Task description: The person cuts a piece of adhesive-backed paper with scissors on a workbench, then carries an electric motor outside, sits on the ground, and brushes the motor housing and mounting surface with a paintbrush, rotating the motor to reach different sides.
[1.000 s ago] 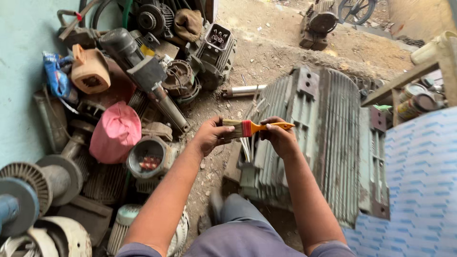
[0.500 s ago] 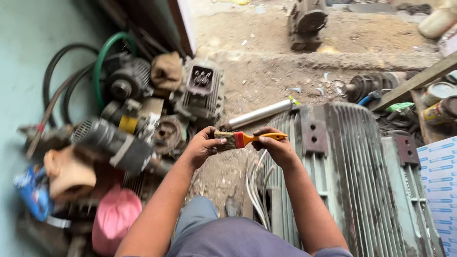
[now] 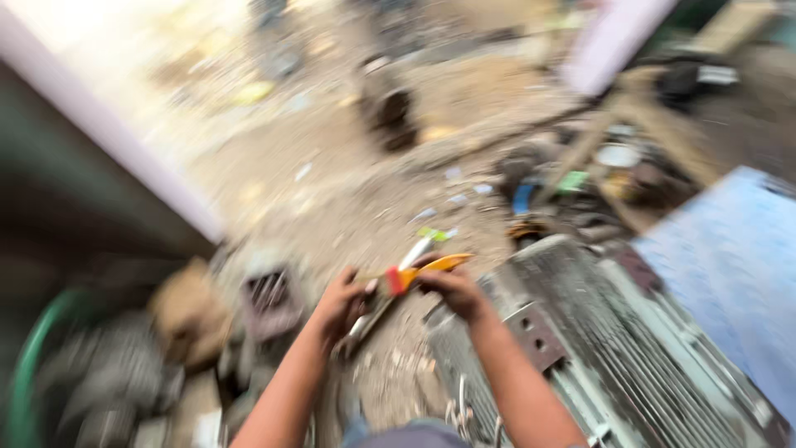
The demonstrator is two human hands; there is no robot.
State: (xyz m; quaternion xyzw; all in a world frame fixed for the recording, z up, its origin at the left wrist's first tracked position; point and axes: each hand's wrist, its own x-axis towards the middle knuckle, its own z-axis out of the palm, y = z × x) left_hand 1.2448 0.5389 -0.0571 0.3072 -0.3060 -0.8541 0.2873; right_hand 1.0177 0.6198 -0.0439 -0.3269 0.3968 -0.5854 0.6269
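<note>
The whole view is smeared by motion blur, whereas half a second ago it was sharp. The scene has swung: the heap of motor parts that filled the left side earlier now sits low at the left edge, and more open dirt ground shows ahead.

The hands keep the same arrangement as before. The left hand [image 3: 342, 305] and the right hand [image 3: 452, 290] hold a paintbrush [image 3: 412, 275] between them, level with the ground and above the gap between the scrap pile and the large motor. The left-hand fingers are closed around the bristle end; the right-hand fingers are closed around the yellow-orange handle. A red band shows on the brush between the two hands. Finer finger detail cannot be told through the blur.

A large grey finned motor housing [image 3: 597, 348] lies at lower right, directly under the right forearm. A metal rod [image 3: 390, 290] lies on the ground just beneath the brush, running diagonally.

Surface: bare, dusty earth [image 3: 332, 182] strewn with small scraps and debris. At left, a green hose loop [image 3: 33, 357] and dark, indistinct machine parts. At right, a pale blue patterned sheet [image 3: 730, 265]. Wooden beams [image 3: 597, 141] and cluttered objects lie at upper right. A dark motor-like object [image 3: 390, 112] stands on the ground farther off.
</note>
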